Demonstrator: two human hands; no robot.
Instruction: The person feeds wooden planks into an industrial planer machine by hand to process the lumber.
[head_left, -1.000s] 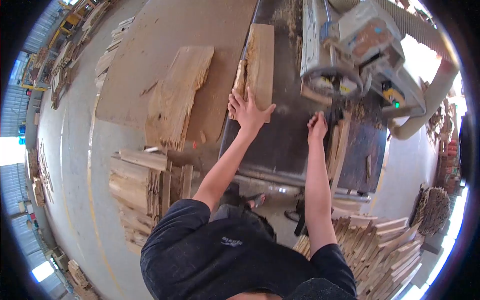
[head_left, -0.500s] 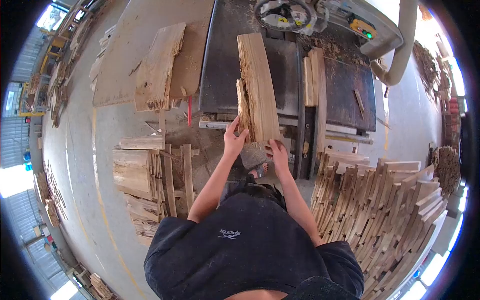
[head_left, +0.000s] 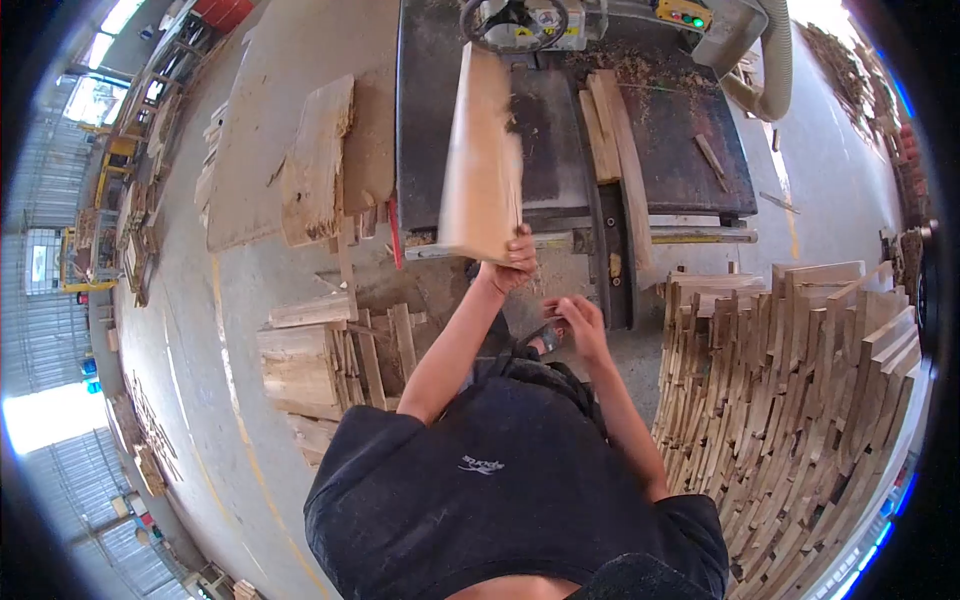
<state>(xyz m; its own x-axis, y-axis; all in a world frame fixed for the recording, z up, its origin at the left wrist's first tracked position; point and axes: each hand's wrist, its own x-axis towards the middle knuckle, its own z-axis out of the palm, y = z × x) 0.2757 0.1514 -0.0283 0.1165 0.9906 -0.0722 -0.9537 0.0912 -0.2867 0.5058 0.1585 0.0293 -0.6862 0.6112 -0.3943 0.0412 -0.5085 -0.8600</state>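
Observation:
My left hand (head_left: 512,260) grips the near right corner of a wooden board (head_left: 478,165), fingers wrapped over its edge. The board is tilted and blurred by motion. It hangs over the dark saw table (head_left: 548,130), its far end close to a handwheel (head_left: 513,25). My right hand (head_left: 580,322) is apart from the board, to the right of my left hand and nearer my body. Its fingers are loosely bent, and nothing shows in them.
Narrow wood strips (head_left: 618,140) lie along a rail on the table's right. A tall stack of boards (head_left: 780,380) stands at right. More boards (head_left: 300,370) are piled at left, and a rough-edged board (head_left: 318,160) lies on a brown panel (head_left: 250,130).
The board has turned over and tilted, moving slightly left. My right hand has let go of it and drawn back. My left hand has shifted right along the near end.

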